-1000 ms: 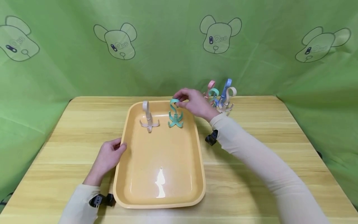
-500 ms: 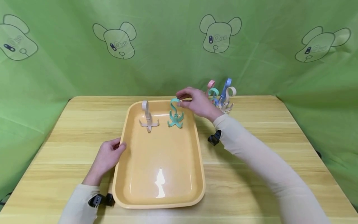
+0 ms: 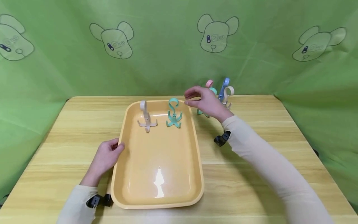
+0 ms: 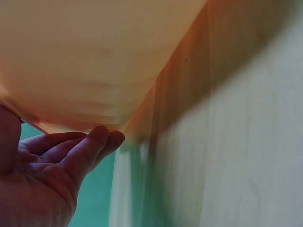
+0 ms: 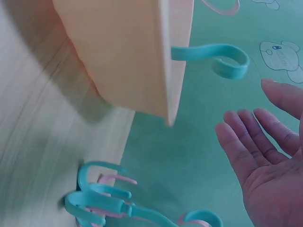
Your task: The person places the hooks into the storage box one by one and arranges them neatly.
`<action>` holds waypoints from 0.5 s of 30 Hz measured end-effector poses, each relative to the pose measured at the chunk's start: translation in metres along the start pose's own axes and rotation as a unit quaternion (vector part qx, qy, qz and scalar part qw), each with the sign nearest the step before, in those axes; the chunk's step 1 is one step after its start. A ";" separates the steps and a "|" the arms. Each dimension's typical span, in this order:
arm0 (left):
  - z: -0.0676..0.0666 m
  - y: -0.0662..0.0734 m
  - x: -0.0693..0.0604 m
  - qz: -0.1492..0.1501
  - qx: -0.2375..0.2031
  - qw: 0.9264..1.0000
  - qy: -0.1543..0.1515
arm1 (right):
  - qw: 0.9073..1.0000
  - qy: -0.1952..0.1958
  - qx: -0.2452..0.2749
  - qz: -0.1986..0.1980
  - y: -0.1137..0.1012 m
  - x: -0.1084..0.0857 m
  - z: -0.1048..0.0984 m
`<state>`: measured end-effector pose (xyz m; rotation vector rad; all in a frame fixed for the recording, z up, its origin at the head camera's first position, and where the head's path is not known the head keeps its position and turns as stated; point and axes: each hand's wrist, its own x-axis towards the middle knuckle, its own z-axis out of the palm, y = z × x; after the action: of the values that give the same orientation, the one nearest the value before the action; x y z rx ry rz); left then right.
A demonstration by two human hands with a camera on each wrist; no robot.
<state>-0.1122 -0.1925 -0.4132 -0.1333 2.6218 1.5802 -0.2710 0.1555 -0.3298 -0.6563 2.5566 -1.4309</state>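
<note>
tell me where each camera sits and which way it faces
Head: worn on the head, facing forward and down at the peach-orange tray, wooden table and green printed curtain; left hand, right hand and sleeves show.
Left wrist: on that wrist, facing the tray's outer side; left hand shows.
Right wrist: on that wrist, facing the tray's outer side and hangers outside; right hand shows.
Shared: head and right wrist views both show a turquoise hook hanger in the tray and another outside it.

Left wrist view: tray [image 4: 80, 56] — cropped.
</note>
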 end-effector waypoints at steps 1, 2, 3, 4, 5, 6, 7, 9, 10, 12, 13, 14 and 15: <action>-0.001 0.000 0.000 0.001 0.001 1.000 0.001 | 1.000 0.001 0.000 -0.003 -0.001 0.000 -0.001; -0.001 -0.001 -0.001 0.002 0.003 1.000 0.002 | 1.000 0.003 -0.002 -0.006 -0.001 0.000 -0.002; -0.001 -0.001 -0.001 0.004 0.004 1.000 0.004 | 1.000 0.006 -0.004 -0.008 -0.002 -0.001 -0.003; -0.002 -0.002 -0.001 0.006 0.005 1.000 0.006 | 1.000 0.008 -0.005 -0.008 -0.002 -0.001 -0.005; -0.002 -0.002 -0.001 0.007 0.005 1.000 0.007 | 1.000 0.009 -0.004 -0.007 -0.001 -0.003 -0.006; -0.001 -0.002 0.000 0.008 0.005 1.000 0.007 | 1.000 0.011 -0.005 -0.005 -0.001 -0.004 -0.007; -0.001 -0.003 0.000 0.009 0.004 1.000 0.007 | 1.000 0.013 -0.003 -0.002 0.000 -0.006 -0.009; -0.001 -0.003 0.001 0.009 0.002 1.000 0.007 | 1.000 0.015 -0.003 0.003 0.002 -0.010 -0.011; 0.000 -0.003 0.001 0.008 0.000 1.000 0.006 | 1.000 0.017 -0.004 0.005 0.003 -0.012 -0.013; 0.000 -0.003 0.001 0.006 -0.004 1.000 0.004 | 1.000 0.023 -0.008 0.002 0.005 -0.016 -0.015; 0.000 -0.002 0.001 0.005 -0.006 1.000 0.002 | 1.000 0.026 -0.007 0.001 0.006 -0.018 -0.017; 0.000 -0.002 0.001 0.005 -0.006 1.000 0.002 | 1.000 0.030 -0.008 0.001 0.008 -0.020 -0.018; 0.000 -0.002 0.001 0.004 -0.007 1.000 0.001 | 0.999 0.034 -0.009 0.001 0.009 -0.022 -0.020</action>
<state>-0.1126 -0.1933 -0.4146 -0.1244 2.6171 1.6017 -0.2603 0.1846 -0.3290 -0.6167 2.6246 -1.4550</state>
